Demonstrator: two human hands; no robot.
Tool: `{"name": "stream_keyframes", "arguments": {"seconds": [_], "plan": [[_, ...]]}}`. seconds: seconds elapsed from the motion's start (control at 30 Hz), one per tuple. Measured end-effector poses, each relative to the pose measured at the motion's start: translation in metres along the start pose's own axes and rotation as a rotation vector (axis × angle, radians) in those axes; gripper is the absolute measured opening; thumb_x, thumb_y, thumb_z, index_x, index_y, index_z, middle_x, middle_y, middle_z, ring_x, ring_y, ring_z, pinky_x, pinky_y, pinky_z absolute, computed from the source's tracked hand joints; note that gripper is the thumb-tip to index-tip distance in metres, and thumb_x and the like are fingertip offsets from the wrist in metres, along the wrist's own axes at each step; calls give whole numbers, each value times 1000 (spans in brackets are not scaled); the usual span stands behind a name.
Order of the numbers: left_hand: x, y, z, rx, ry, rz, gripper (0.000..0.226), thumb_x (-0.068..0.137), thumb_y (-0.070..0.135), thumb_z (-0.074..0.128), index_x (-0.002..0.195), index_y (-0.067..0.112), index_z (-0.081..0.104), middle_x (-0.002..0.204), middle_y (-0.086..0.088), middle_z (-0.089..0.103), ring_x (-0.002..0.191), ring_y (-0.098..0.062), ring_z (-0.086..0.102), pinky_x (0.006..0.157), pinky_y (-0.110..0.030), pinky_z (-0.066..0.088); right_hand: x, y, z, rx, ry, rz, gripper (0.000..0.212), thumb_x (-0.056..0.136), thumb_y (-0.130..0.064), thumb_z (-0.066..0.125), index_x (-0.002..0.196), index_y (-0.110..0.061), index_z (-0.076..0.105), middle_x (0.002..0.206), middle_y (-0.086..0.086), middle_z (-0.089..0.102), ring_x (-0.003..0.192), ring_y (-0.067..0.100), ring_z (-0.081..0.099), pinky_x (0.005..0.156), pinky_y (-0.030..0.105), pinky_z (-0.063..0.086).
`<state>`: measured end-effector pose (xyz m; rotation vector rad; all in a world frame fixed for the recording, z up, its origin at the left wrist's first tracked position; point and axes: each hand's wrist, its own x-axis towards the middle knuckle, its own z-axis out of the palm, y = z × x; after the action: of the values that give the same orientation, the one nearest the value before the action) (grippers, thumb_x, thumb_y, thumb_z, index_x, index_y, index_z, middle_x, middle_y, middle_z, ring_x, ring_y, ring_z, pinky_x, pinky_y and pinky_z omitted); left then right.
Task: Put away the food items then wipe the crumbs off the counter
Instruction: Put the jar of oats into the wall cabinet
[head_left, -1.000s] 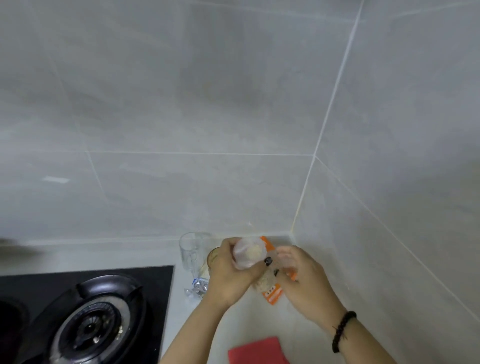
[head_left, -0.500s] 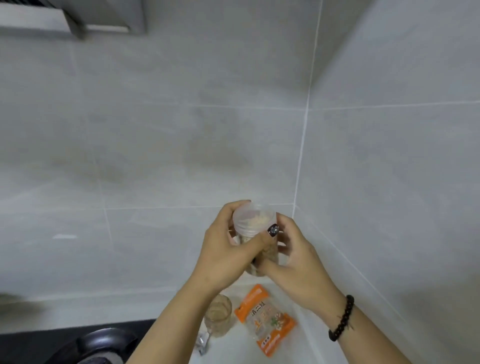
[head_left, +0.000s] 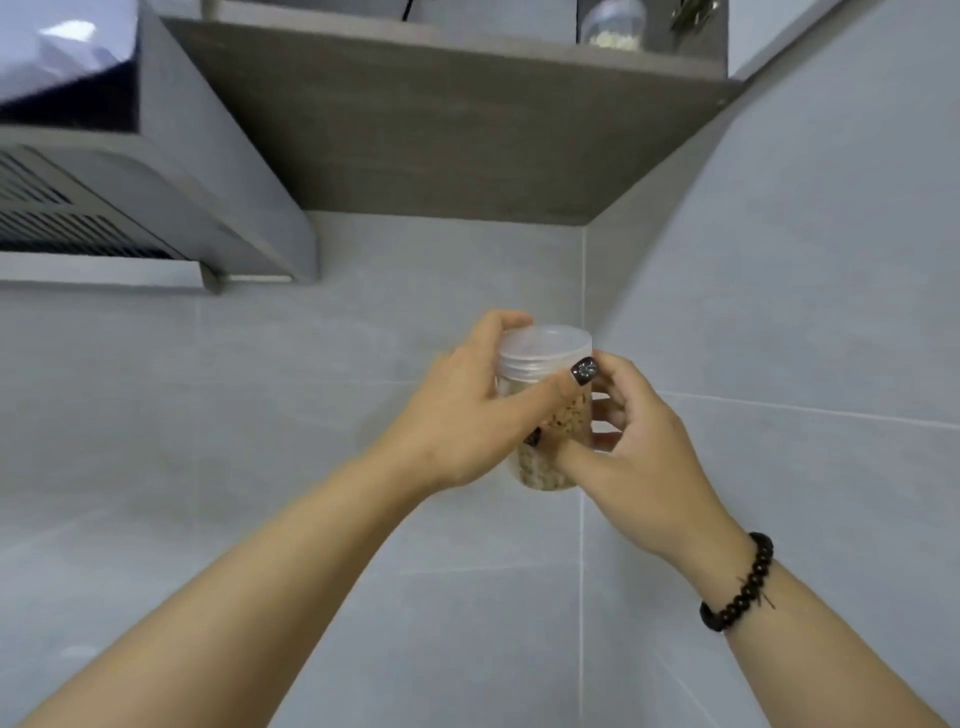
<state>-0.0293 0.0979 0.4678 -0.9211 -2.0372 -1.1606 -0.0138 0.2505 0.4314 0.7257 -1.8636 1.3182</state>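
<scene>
A clear plastic jar (head_left: 545, 467) with a translucent screw lid (head_left: 545, 348), partly filled with pale grain-like food, is held up in front of the tiled wall corner. My left hand (head_left: 462, 415) grips the jar from the left, thumb across its front just under the lid. My right hand (head_left: 639, 452) holds the jar's right side and lower part, fingers curled behind it. The jar stands upright. The counter and the other food items are out of view.
A wooden wall shelf (head_left: 467, 130) hangs above, its underside facing me. On it stands another clear jar (head_left: 613, 23) with pale contents. A grey range hood (head_left: 130, 197) juts out at the upper left. Tiled walls meet in a corner behind the jar.
Both hands have lifted the jar up from the counter. The view has tilted upward: the stove, glass, orange packet and red cloth have dropped out of sight, and the shelf and hood have appeared.
</scene>
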Motion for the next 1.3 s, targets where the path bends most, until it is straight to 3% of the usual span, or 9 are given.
{"name": "stream_keyframes", "arguments": {"seconds": [0.1,0.2,0.3,0.43,0.57,0.77,0.9,1.07,1.3], "plan": [[24,22,-15,111,-11,83,73,77,72,52,137,32,37,121,9,58,99,-8,60,84,-27,51,23,-16,-11,-11,41,-54,55,71,-37,77,120,-35,52,111,-19,63,98,4,63,78,30,57],[47,43,-28,207,-30,152,74,82,69,40,143,28,32,133,7,51,115,-9,51,86,-20,42,43,-29,-19,-10,113,-92,59,63,-53,73,116,-35,55,108,-15,65,98,7,63,81,38,57],[70,59,-40,322,33,274,67,90,61,39,144,23,31,146,7,38,132,-8,34,102,-25,33,63,-42,-24,43,191,-117,59,60,-57,71,113,-36,57,106,-13,67,99,9,64,83,41,56],[101,76,-56,470,138,384,63,93,61,31,142,22,35,144,7,35,133,-9,25,103,-28,30,89,-60,-31,71,251,-157,46,70,-40,74,112,-33,57,104,-11,67,96,8,64,81,38,57],[135,87,-73,578,257,467,74,87,69,13,137,24,43,140,7,42,137,-12,24,113,-39,23,119,-83,-41,78,309,-200,46,73,-37,77,113,-27,58,101,-13,67,92,1,63,79,29,54],[179,85,-86,728,279,347,92,76,76,-6,136,28,44,129,5,57,132,-16,40,116,-51,6,167,-102,-50,86,405,-199,54,64,-47,75,110,-25,57,100,-10,67,93,9,65,86,41,55],[189,77,-83,740,353,379,48,93,60,10,83,33,47,81,11,53,93,-17,52,108,-44,22,192,-106,-45,125,452,-177,55,62,-50,74,108,-25,57,97,-9,67,91,10,65,85,42,55],[192,58,-71,758,551,514,47,90,44,17,105,27,58,97,12,57,99,-12,48,102,-30,18,218,-119,-44,196,509,-166,44,75,-40,74,109,-20,56,98,-6,64,90,10,64,79,33,56],[198,48,-62,754,675,546,34,90,38,31,104,23,58,97,10,58,97,-13,49,109,-36,21,261,-137,-44,128,517,-161,51,78,-48,66,114,-14,53,100,2,65,83,14,67,54,23,51]]}}
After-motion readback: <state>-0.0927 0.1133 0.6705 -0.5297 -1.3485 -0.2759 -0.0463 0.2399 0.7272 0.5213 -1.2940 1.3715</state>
